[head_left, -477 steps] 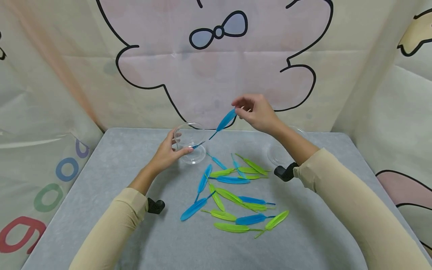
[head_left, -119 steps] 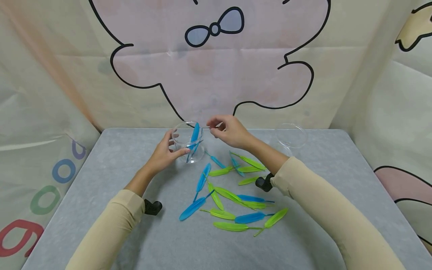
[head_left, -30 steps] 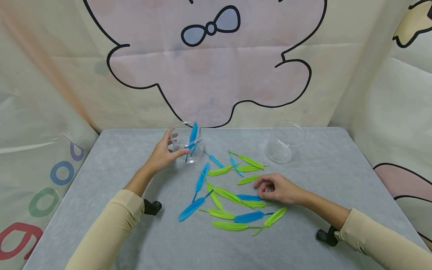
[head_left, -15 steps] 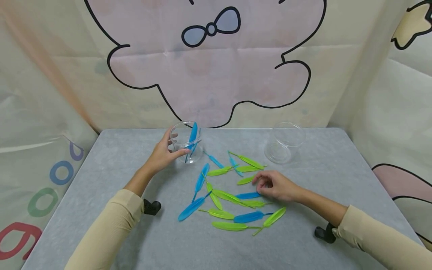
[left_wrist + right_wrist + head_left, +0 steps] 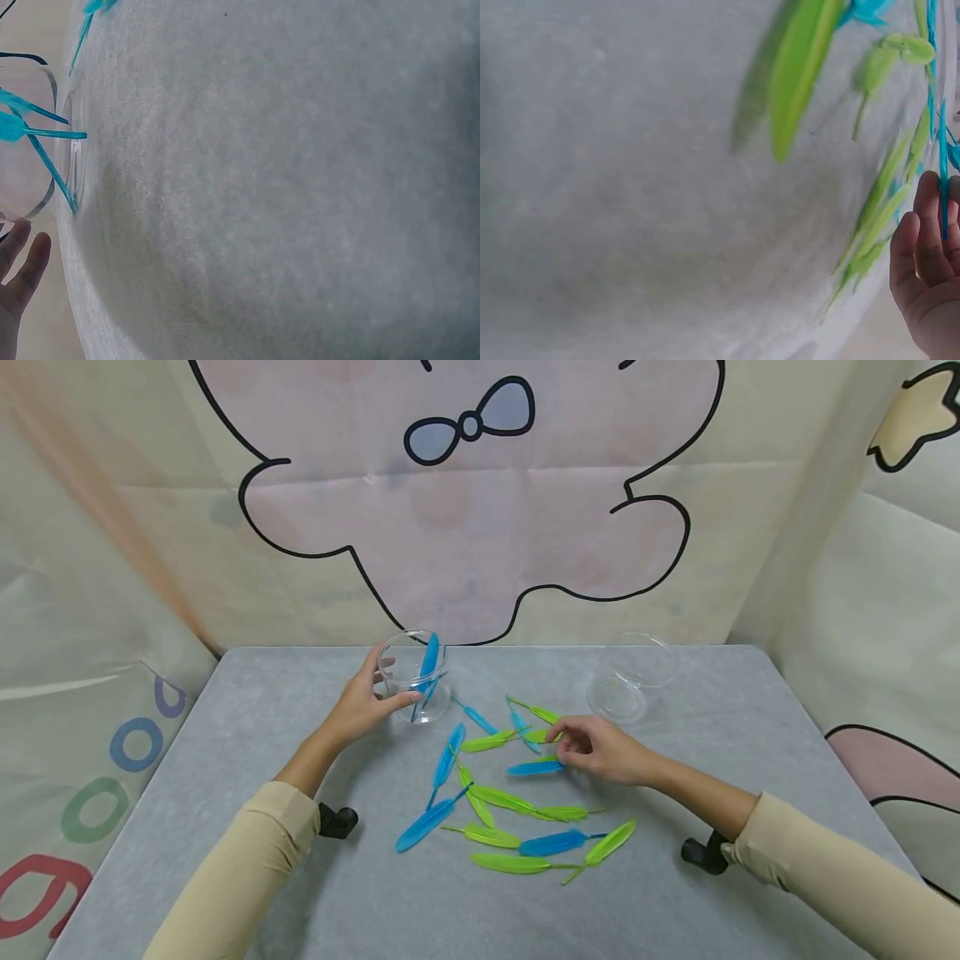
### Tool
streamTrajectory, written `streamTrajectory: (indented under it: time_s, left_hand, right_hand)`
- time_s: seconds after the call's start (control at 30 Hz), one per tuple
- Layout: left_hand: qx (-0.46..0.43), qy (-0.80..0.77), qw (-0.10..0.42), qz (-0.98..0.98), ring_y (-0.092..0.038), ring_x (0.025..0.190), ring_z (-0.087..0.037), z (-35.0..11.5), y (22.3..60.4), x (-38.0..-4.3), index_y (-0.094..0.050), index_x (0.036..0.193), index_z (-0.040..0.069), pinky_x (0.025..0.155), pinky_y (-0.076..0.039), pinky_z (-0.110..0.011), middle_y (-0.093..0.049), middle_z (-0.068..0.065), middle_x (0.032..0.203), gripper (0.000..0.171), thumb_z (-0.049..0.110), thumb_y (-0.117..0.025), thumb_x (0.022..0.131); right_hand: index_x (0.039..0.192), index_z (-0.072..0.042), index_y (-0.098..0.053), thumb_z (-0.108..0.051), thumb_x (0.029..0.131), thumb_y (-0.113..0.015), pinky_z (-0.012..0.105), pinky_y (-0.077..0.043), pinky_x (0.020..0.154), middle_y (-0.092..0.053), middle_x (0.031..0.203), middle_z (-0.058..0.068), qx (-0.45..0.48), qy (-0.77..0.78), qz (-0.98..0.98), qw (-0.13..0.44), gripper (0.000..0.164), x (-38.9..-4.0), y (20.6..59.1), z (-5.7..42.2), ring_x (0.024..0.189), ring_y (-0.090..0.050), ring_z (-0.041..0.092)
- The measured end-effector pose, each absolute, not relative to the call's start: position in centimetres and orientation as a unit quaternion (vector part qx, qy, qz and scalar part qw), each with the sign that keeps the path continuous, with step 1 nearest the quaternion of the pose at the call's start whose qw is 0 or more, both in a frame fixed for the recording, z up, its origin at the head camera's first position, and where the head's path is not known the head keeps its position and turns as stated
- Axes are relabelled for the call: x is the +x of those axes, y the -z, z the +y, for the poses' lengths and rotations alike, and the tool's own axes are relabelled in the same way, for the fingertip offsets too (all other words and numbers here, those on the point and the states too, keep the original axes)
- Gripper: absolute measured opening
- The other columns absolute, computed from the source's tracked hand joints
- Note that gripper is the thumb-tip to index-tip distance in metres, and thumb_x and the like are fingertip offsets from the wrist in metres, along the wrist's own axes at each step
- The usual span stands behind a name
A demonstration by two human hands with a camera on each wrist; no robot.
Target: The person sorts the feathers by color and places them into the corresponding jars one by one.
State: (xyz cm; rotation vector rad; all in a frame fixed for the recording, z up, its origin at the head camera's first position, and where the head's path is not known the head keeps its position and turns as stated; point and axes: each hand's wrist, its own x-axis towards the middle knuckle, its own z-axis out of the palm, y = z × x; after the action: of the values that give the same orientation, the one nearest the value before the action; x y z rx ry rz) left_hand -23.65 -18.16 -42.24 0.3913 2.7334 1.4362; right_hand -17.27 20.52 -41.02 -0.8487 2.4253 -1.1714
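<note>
My left hand (image 5: 365,700) holds a clear plastic cup (image 5: 402,667) at the far left of the table, thumb in front and fingers on its far side. Blue feathers (image 5: 430,658) stand in the cup, and the left wrist view shows their quills (image 5: 56,134) reaching down to its base. Between thumb and fingertips, my right hand (image 5: 606,750) pinches a blue feather (image 5: 529,768) whose vane points left, above the scattered feathers. The right wrist view shows that feather's thin quill (image 5: 943,202) along the fingers.
Several loose green feathers (image 5: 512,863) and blue feathers (image 5: 553,842) lie across the middle of the grey table (image 5: 360,902), some overlapping. A second clear cup (image 5: 617,700) stands at the back right. A printed cloth (image 5: 570,527) hangs behind the table.
My right hand has gripped a blue feather from the right-hand group and carried it up and leftward. Earlier it added blue feathers to the left cup. My left hand keeps its place.
</note>
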Motion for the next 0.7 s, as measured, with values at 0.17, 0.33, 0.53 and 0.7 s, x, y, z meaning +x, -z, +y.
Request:
streamTrajectory:
  time_s: [0.17, 0.33, 0.53, 0.7]
  left_hand:
    - [0.12, -0.46, 0.016, 0.88, -0.04, 0.136, -0.042, -18.1, 42.2, -23.6, -0.011, 0.16, 0.025, 0.097, -0.047, -0.059, -0.037, -0.016, 0.156, 0.102, 0.047, -0.076, 0.086]
    - [0.111, -0.453, 0.021, 0.884, -0.039, 0.137, -0.042, -18.1, 42.2, -23.6, -0.01, 0.161, 0.022, 0.098, -0.046, -0.059, -0.037, -0.015, 0.156, 0.102, 0.045, -0.076, 0.087]
    - [0.107, -0.446, 0.023, 0.888, -0.039, 0.138, -0.042, -18.1, 42.2, -23.6, -0.01, 0.161, 0.022, 0.098, -0.047, -0.059, -0.036, -0.016, 0.156, 0.101, 0.045, -0.076, 0.087]
    - [0.107, -0.447, 0.024, 0.888, -0.039, 0.138, -0.042, -18.2, 42.2, -23.7, -0.009, 0.161, 0.023, 0.098, -0.047, -0.058, -0.036, -0.015, 0.156, 0.101, 0.045, -0.075, 0.087]
  right_hand:
    - [0.114, 0.005, -0.063, 0.003, 0.094, -0.064, 0.024, -0.051, 0.065, -0.066, 0.088, 0.006, -0.299, 0.412, 0.847, 0.152, 0.02, -17.8, 40.1, 20.1, 0.073, -0.061, 0.016]
    - [0.113, 0.003, -0.063, 0.003, 0.094, -0.064, 0.025, -0.052, 0.067, -0.065, 0.087, 0.007, -0.297, 0.417, 0.847, 0.141, 0.02, -18.4, 38.9, 19.6, 0.074, -0.06, 0.019]
    - [0.111, 0.0, -0.064, 0.001, 0.095, -0.063, 0.026, -0.05, 0.066, -0.065, 0.086, 0.007, -0.301, 0.418, 0.849, 0.118, 0.016, -19.3, 37.4, 19.0, 0.072, -0.06, 0.027]
    - [0.112, -0.001, -0.064, -0.001, 0.096, -0.063, 0.027, -0.049, 0.067, -0.065, 0.087, 0.006, -0.295, 0.414, 0.855, 0.107, 0.016, -20.1, 36.2, 18.4, 0.073, -0.059, 0.026]
